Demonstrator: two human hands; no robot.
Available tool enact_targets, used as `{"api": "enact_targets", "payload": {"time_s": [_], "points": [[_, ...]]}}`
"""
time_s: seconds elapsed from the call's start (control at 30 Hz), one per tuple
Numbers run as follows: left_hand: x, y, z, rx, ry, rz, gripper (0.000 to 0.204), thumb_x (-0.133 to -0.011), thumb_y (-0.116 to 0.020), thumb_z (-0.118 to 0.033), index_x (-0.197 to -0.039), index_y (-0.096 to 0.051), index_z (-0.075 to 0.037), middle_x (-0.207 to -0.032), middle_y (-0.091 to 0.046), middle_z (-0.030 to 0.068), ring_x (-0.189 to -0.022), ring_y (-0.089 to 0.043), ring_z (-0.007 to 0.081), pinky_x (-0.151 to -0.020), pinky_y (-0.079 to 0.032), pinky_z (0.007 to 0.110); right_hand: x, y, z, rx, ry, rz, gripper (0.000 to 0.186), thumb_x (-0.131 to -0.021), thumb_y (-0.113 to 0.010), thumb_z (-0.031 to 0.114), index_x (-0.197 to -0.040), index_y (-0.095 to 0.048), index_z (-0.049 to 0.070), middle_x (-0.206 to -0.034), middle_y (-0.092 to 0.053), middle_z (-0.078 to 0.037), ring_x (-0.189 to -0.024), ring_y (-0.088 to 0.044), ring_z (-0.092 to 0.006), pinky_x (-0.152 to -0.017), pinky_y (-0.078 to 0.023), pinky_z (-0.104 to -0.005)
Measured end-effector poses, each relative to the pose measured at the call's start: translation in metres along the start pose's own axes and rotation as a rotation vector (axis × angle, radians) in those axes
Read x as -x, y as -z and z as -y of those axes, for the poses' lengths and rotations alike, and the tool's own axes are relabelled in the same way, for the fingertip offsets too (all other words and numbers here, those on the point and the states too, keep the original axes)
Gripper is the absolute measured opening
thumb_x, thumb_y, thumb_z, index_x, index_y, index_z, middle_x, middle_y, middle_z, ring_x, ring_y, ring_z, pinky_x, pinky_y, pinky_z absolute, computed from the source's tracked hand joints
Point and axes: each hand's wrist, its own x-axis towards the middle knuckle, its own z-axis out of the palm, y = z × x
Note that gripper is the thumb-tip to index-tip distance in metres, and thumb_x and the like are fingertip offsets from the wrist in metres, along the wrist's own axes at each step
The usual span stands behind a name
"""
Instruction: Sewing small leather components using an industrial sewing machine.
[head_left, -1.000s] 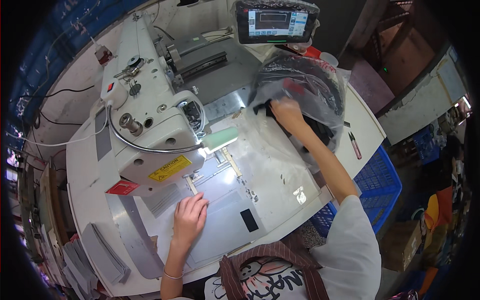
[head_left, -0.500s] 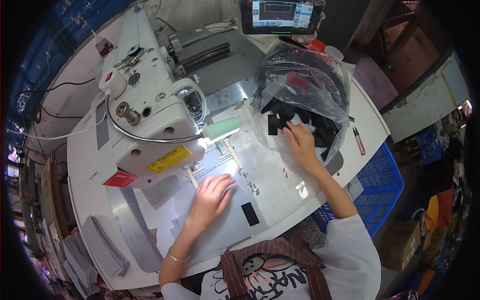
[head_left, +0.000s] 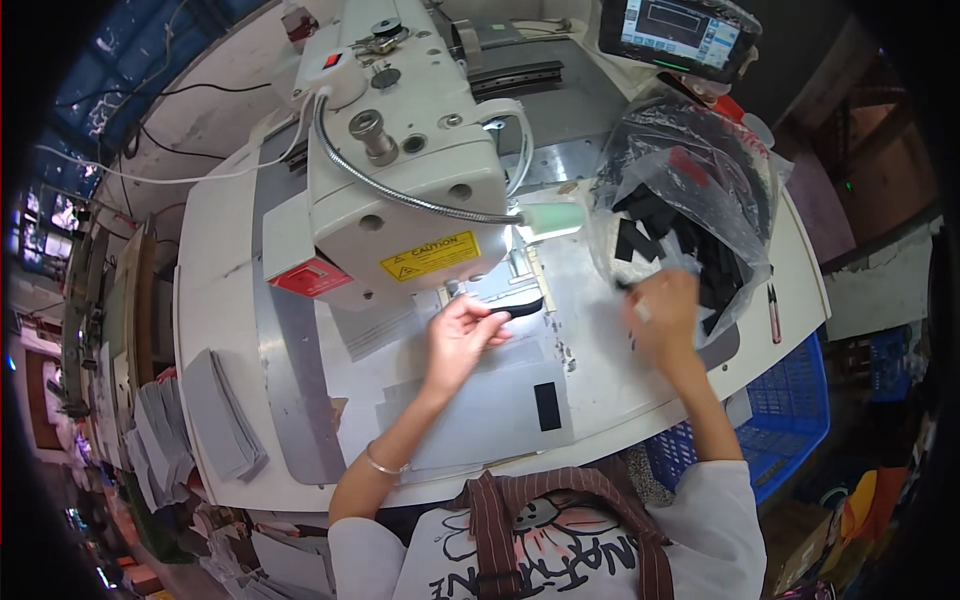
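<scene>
My left hand (head_left: 463, 342) pinches one end of a short black fabric strip (head_left: 520, 309), just in front of the sewing machine's lit clamp frame (head_left: 541, 282). My right hand (head_left: 664, 312) is smeared by motion at the near side of a clear plastic bag (head_left: 757, 285); its grip is unclear. Loose black strips (head_left: 710, 240) fill the bag's mouth. Below my left hand lies a light grey sheet (head_left: 470, 425) with a black rectangular patch (head_left: 547, 406) on its right part.
The white sewing machine head (head_left: 400, 215) and its flexible lamp (head_left: 552, 219) stand close beyond my left hand. Thread snips (head_left: 773, 312) lie right of the bag. Stacked grey pieces (head_left: 222, 420) are at left, a blue crate (head_left: 780, 410) at right below the table, a screen (head_left: 680, 30) behind.
My left hand, with nothing visible in it before, now holds a black strip near the clamp frame. My right hand has drawn back from the strips in the bag. The view has shifted.
</scene>
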Motion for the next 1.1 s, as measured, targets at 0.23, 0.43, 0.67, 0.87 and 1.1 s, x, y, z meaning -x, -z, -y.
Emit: {"api": "enact_targets", "payload": {"time_s": [0.23,0.43,0.67,0.87,1.1], "points": [[0.011,0.029,0.005,0.017,0.101,-0.077,0.015,-0.085,-0.064,-0.009,-0.085,-0.051,-0.002,-0.079,-0.065,0.009,-0.068,-0.065,0.0124,-0.059,-0.053,0.02,-0.032,-0.036,0.057,-0.658,-0.071,0.262,0.028,-0.079,-0.065,0.026,-0.097,-0.062,0.004,-0.08,-0.058,-0.008,-0.08,-0.049,-0.0269,-0.078,-0.035,-0.037],[0.002,0.041,0.005,-0.419,-0.038,-0.092,0.017,-0.083,-0.066,-0.012,-0.091,-0.054,-0.003,-0.085,-0.066,0.0077,-0.068,-0.06,0.0141,-0.061,-0.049,0.025,-0.069,-0.098,0.077,-0.619,-0.227,0.224,0.022,-0.074,-0.063,0.02,-0.061,-0.058,0.004,-0.057,-0.055,-0.01,-0.067,-0.049,-0.0271,-0.07,-0.036,-0.0376],[0.0,0.039,0.009,-1.423,-0.657,0.016,0.039,-0.08,-0.061,-0.013,-0.119,-0.055,-0.011,-0.12,-0.056,0.0054,-0.095,-0.051,0.024,-0.086,-0.042,0.037,-0.07,-0.118,0.076,-0.452,-0.214,0.264,0.024,-0.073,-0.063,0.022,-0.061,-0.059,0.002,-0.061,-0.056,-0.014,-0.07,-0.049,-0.03,-0.071,-0.037,-0.0384],[-0.004,0.038,0.008,-1.682,-0.729,0.061,0.047,-0.082,-0.058,-0.015,-0.128,-0.05,-0.01,-0.123,-0.055,0.0049,-0.093,-0.051,0.0213,-0.08,-0.042,0.033,-0.068,-0.096,0.083,-0.439,-0.126,0.152,0.019,-0.074,-0.065,0.021,-0.078,-0.06,0.004,-0.079,-0.057,-0.011,-0.08,-0.049,-0.0283,-0.073,-0.036,-0.0379],[-0.008,0.027,0.013,-1.735,-0.74,0.069,0.048,-0.08,-0.056,-0.01,-0.126,-0.049,-0.001,-0.121,-0.055,0.0103,-0.092,-0.052,0.0215,-0.079,-0.042,0.032,-0.032,-0.085,0.067,-0.294,0.312,0.119,0.041,-0.078,-0.064,0.022,-0.114,-0.057,0.003,-0.118,-0.055,-0.009,-0.105,-0.047,-0.0283,-0.093,-0.033,-0.0456]]}}
